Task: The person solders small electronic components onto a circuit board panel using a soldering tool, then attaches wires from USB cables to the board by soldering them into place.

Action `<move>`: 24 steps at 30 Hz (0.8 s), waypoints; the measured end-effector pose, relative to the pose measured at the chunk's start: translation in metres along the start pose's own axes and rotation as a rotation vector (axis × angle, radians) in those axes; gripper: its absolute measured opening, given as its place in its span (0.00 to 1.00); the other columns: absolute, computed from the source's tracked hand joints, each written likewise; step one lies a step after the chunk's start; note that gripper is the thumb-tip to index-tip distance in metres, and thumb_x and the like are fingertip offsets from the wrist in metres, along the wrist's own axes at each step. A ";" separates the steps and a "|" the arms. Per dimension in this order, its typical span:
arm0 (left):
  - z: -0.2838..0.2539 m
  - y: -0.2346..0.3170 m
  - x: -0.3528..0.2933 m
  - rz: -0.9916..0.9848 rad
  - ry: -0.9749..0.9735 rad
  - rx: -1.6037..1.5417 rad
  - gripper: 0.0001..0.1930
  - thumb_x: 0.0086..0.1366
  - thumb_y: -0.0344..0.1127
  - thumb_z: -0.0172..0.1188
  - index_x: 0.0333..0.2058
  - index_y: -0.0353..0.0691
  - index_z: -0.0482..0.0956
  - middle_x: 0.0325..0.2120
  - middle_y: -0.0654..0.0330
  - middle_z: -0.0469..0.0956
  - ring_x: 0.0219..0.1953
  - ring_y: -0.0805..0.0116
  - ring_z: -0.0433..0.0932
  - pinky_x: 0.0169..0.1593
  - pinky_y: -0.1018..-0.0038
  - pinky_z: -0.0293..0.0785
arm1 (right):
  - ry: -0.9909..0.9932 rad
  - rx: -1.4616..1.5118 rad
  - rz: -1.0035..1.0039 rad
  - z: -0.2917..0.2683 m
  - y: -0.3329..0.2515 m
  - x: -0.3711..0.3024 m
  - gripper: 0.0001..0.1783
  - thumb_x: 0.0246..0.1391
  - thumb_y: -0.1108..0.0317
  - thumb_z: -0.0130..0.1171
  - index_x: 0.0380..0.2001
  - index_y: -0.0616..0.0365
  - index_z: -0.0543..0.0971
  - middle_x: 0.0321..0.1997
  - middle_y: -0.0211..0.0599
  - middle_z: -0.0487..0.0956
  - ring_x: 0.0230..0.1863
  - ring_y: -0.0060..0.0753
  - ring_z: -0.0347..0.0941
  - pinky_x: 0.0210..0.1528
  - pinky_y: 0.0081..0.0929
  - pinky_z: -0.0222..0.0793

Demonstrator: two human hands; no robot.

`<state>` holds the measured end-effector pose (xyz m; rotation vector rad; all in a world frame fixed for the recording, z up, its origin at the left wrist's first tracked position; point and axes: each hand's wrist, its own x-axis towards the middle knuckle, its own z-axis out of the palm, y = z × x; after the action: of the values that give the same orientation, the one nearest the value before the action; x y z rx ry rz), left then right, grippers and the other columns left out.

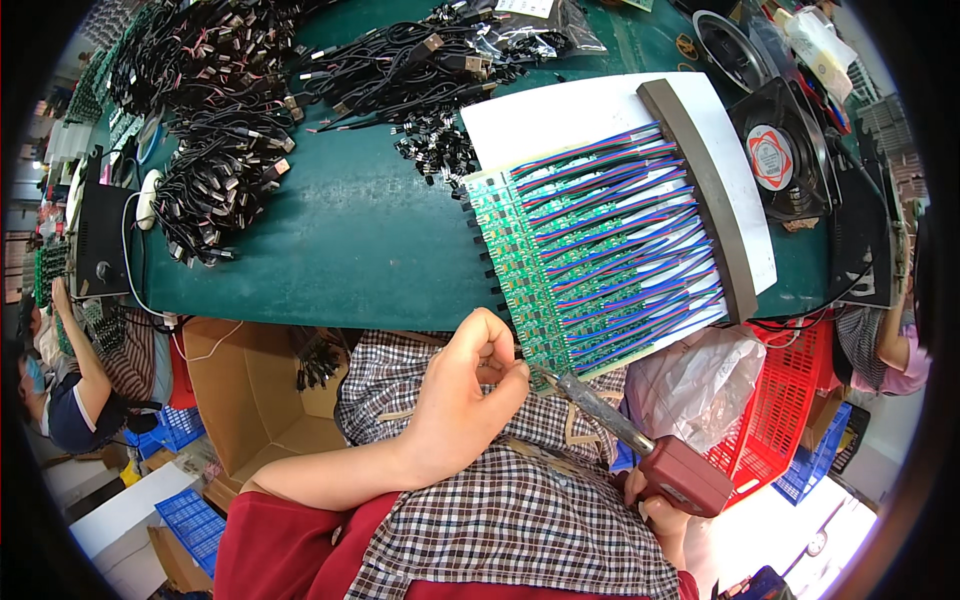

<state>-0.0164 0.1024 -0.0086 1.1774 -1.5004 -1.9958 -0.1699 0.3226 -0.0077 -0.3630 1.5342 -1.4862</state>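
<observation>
Head view: L hand (465, 385) is at the near edge of the green surface (350, 250), thumb & index fingertips brought together; can't tell if anything small is btwn them; they're just beside the near L corner of the circuit board panel (512, 270); R hand (662, 515), partly hidden, is closed round a dark red soldering tool (685, 477), its barrel slanting up & L so the tip is v. near those fingertips.

Panel lies tilted on a white sheet (580, 110), R of the surface's middle, near end jutting past the near edge; blue, red & dark wires (620, 230) run R from it to a long brown bar (700, 190) lying across the sheet.

Far L corner: big heap of black cables (210, 130) w/ metal plugs; 2nd cable bundle (420, 65) nr the far edge, small black connectors (435, 145) just beside it; far R corner: round black speaker (735, 50); R edge: black fan (790, 150) w/ a red & white label.
</observation>
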 end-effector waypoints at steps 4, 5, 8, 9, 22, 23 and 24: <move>-0.002 -0.001 0.000 0.015 0.003 0.009 0.08 0.58 0.20 0.51 0.30 0.37 0.61 0.24 0.64 0.66 0.28 0.79 0.67 0.33 0.80 0.69 | -0.066 0.062 0.004 -0.001 -0.001 0.002 0.33 0.34 0.54 0.71 0.36 0.72 0.72 0.26 0.43 0.77 0.17 0.27 0.69 0.21 0.18 0.63; -0.003 0.000 -0.001 0.019 0.010 0.012 0.08 0.58 0.20 0.51 0.30 0.37 0.61 0.24 0.64 0.66 0.28 0.79 0.67 0.33 0.80 0.69 | -0.071 0.126 -0.004 -0.001 -0.002 0.003 0.35 0.35 0.54 0.71 0.38 0.72 0.70 0.30 0.46 0.77 0.17 0.29 0.69 0.21 0.19 0.64; -0.006 0.006 -0.001 -0.005 -0.030 0.054 0.10 0.58 0.19 0.52 0.31 0.38 0.61 0.27 0.66 0.67 0.32 0.81 0.70 0.36 0.81 0.70 | -0.006 0.129 0.006 -0.002 -0.002 -0.005 0.38 0.37 0.53 0.70 0.44 0.71 0.67 0.36 0.51 0.76 0.16 0.31 0.68 0.20 0.21 0.64; -0.008 0.009 -0.001 -0.015 -0.074 0.089 0.09 0.58 0.20 0.53 0.32 0.38 0.61 0.27 0.65 0.68 0.33 0.80 0.71 0.37 0.81 0.70 | -0.017 0.130 0.019 -0.010 0.004 -0.009 0.39 0.38 0.53 0.69 0.47 0.69 0.65 0.36 0.51 0.76 0.16 0.32 0.68 0.18 0.22 0.64; -0.075 0.035 0.104 0.327 0.412 0.909 0.07 0.52 0.30 0.62 0.26 0.34 0.75 0.21 0.52 0.75 0.25 0.55 0.76 0.31 0.64 0.70 | 0.063 0.081 0.009 0.008 -0.010 0.000 0.39 0.39 0.51 0.68 0.47 0.68 0.65 0.35 0.47 0.76 0.19 0.32 0.69 0.26 0.30 0.68; -0.075 0.037 0.105 0.349 0.450 0.928 0.07 0.52 0.31 0.62 0.24 0.34 0.75 0.18 0.51 0.75 0.25 0.53 0.76 0.32 0.63 0.70 | 0.012 0.076 0.024 0.002 -0.006 0.000 0.38 0.39 0.50 0.67 0.46 0.67 0.66 0.36 0.46 0.76 0.21 0.32 0.69 0.30 0.32 0.68; -0.075 0.041 0.103 0.291 0.438 0.902 0.07 0.52 0.30 0.61 0.23 0.34 0.74 0.20 0.51 0.75 0.26 0.53 0.76 0.32 0.63 0.70 | 0.026 0.069 0.027 0.003 -0.009 -0.002 0.38 0.39 0.50 0.67 0.46 0.67 0.66 0.36 0.46 0.76 0.21 0.32 0.69 0.30 0.32 0.68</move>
<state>-0.0231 -0.0311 -0.0174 1.4559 -2.2070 -0.7609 -0.1704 0.3204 0.0017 -0.2825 1.4981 -1.5238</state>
